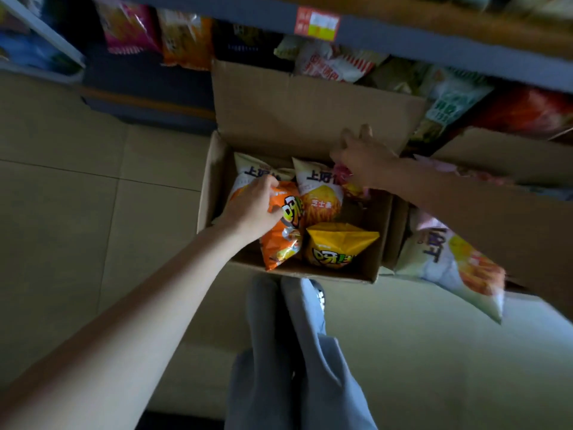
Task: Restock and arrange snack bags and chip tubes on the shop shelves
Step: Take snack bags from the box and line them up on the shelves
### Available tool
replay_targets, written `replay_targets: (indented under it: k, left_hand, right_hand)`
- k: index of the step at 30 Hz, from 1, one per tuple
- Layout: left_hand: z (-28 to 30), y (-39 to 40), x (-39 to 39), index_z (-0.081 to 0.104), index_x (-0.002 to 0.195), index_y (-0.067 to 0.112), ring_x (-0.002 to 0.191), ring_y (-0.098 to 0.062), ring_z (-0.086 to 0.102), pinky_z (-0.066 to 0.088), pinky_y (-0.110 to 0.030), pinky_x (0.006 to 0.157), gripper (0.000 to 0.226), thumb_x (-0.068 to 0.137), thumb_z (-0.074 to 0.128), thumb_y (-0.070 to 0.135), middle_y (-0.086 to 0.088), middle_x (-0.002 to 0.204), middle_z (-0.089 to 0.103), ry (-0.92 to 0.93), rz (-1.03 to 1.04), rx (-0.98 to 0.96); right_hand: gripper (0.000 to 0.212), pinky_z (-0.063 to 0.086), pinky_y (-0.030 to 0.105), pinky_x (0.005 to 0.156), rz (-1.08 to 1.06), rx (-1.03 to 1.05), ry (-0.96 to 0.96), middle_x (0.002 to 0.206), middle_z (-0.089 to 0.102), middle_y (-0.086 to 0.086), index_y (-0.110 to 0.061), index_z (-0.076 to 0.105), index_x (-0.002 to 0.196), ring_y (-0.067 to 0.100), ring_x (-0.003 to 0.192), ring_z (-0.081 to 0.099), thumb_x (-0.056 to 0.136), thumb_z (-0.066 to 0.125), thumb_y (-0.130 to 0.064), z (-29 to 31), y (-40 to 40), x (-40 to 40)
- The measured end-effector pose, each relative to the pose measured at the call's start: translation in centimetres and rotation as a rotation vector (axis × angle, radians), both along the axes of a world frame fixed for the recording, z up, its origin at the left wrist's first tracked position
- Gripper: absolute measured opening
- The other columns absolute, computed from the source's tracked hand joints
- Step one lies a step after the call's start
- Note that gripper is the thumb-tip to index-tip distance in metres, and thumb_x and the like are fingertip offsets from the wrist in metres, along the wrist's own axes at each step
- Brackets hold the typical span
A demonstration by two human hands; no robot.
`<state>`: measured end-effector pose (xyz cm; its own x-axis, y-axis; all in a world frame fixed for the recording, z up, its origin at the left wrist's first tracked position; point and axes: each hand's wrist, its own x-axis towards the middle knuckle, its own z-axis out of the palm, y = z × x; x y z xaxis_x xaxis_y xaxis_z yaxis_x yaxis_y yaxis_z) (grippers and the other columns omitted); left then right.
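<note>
White snack bag (321,193): "芝士条" readable (top brand characters partly hidden); shelf price tag (317,23) blurred.

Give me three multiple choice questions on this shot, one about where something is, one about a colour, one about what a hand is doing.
1. Where does the open cardboard box stand?
A. on the floor below the shelves
B. on a shelf
C. on a trolley

2. What colour is the snack bag at the box's near right corner?
A. green
B. blue
C. yellow

3. What is the left hand doing?
A. hanging idle
B. gripping the orange bag
C. pressing the box flap

Answers:
1 A, the box sits on the tiled floor in front of the person's legs.
2 C, the yellow bag lies there.
3 B, its fingers curl round the orange bag's top edge inside the box.
</note>
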<state>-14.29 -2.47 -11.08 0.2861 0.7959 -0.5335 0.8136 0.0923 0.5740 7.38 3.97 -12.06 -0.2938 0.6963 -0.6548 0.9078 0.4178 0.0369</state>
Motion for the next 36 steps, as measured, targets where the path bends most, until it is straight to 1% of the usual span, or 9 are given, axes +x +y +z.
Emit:
replay_targets:
  k: [7, 10, 13, 17, 19, 23, 29, 32, 36]
  left_hand:
    - [23.2, 1.6, 0.9, 0.035, 0.137, 0.014, 0.128, -0.026, 0.042, 0.037, -0.04, 0.105, 0.101, 0.058, 0.076, 0.06, -0.009, 0.14, 0.042, 0.036, -0.166, -0.269]
    - [33.9, 3.3, 0.3, 0.052, 0.115, 0.017, 0.11, -0.022, 0.058, 0.047, -0.037, 0.095, 0.065, 0.063, 0.082, 0.041, -0.008, 0.123, 0.061, -0.176, -0.092, -0.19]
    - [43.4, 5.8, -1.8, 0.057, 0.115, 0.016, 0.104, -0.015, 0.06, 0.049, -0.021, 0.086, 0.047, 0.073, 0.078, 0.012, 0.002, 0.113, 0.064, -0.271, -0.105, -0.119]
    - [53.2, 9.2, -7.4, 0.063, 0.109, 0.018, 0.102, -0.011, 0.064, 0.049, -0.025, 0.09, 0.044, 0.068, 0.079, 0.012, 0.003, 0.109, 0.069, -0.486, -0.021, -0.178]
    - [57.0, 11.0, -10.7, 0.07, 0.102, 0.021, 0.098, -0.014, 0.067, 0.053, -0.029, 0.086, 0.06, 0.046, 0.091, 0.03, -0.002, 0.106, 0.071, -0.644, 0.079, -0.154]
    - [62.2, 14.6, -16.3, 0.077, 0.075, 0.021, 0.073, -0.012, 0.071, 0.058, -0.025, 0.062, 0.067, 0.013, 0.094, 0.041, -0.002, 0.083, 0.074, -0.853, 0.285, -0.052]
    - [66.4, 19.2, -23.3, 0.067, 0.095, 0.016, 0.071, -0.01, 0.07, 0.056, -0.021, 0.059, 0.06, 0.043, 0.09, 0.032, -0.001, 0.083, 0.075, -0.781, 0.246, -0.028]
    - [68.3, 21.1, -23.5, 0.064, 0.088, 0.017, 0.058, -0.006, 0.067, 0.053, -0.017, 0.051, 0.009, 0.08, 0.066, 0.021, 0.003, 0.069, 0.073, -0.753, 0.285, 0.001]
    - [70.5, 23.3, -23.6, 0.064, 0.088, 0.015, 0.057, -0.009, 0.068, 0.055, -0.021, 0.051, 0.015, 0.089, 0.056, 0.028, 0.001, 0.069, 0.073, -0.781, 0.288, 0.038]
  right_hand:
    - [0.033, 0.037, 0.028, 0.063, -0.282, -0.086, 0.328, 0.093, 0.063, 0.007, -0.015, 0.049, 0.116, 0.025, 0.082, 0.059, 0.091, 0.053, -0.035, 29.9, 0.9, -2.3]
    - [0.021, 0.035, 0.025, 0.042, -0.349, -0.086, 0.402, 0.043, 0.05, 0.0, -0.016, 0.048, 0.089, 0.019, 0.04, 0.046, 0.095, 0.042, -0.036, 42.1, 2.7, -4.0]
    - [0.035, 0.038, 0.023, 0.042, -0.329, -0.077, 0.525, 0.065, 0.048, 0.009, -0.021, 0.049, 0.073, 0.022, 0.051, 0.049, 0.097, 0.039, -0.043, 52.6, 4.2, -6.2]
    - [0.042, 0.044, 0.024, 0.048, -0.439, 0.143, 0.875, 0.09, 0.061, 0.014, -0.012, 0.06, 0.102, 0.028, 0.068, 0.061, 0.091, 0.047, -0.05, 63.6, 4.3, -7.6]
    - [0.041, 0.045, 0.022, 0.049, -0.392, 0.23, 0.873, 0.099, 0.064, 0.011, -0.021, 0.056, 0.106, 0.027, 0.074, 0.064, 0.085, 0.048, -0.056, 66.5, 4.0, -8.5]
    - [0.067, 0.058, 0.028, 0.063, -0.481, -0.237, 1.028, 0.112, 0.057, -0.011, -0.04, 0.028, 0.139, 0.024, 0.086, 0.07, 0.079, 0.053, -0.053, 68.6, 2.5, -13.7]
    - [0.087, 0.059, 0.032, 0.061, -0.525, -0.273, 1.177, 0.124, 0.049, -0.018, -0.059, 0.006, 0.135, 0.029, 0.09, 0.069, 0.08, 0.069, -0.034, 68.4, 4.2, -23.5]
    - [0.077, 0.058, 0.029, 0.055, -0.601, -0.279, 1.341, 0.107, 0.064, -0.014, -0.054, 0.021, 0.13, 0.031, 0.097, 0.067, 0.083, 0.068, -0.016, 68.0, 5.4, -25.7]
    - [0.059, 0.057, 0.026, 0.057, -0.854, -0.194, 1.653, 0.091, 0.073, -0.002, -0.037, 0.04, 0.125, 0.018, 0.073, 0.069, 0.083, 0.065, -0.004, 69.1, 7.6, -27.6]
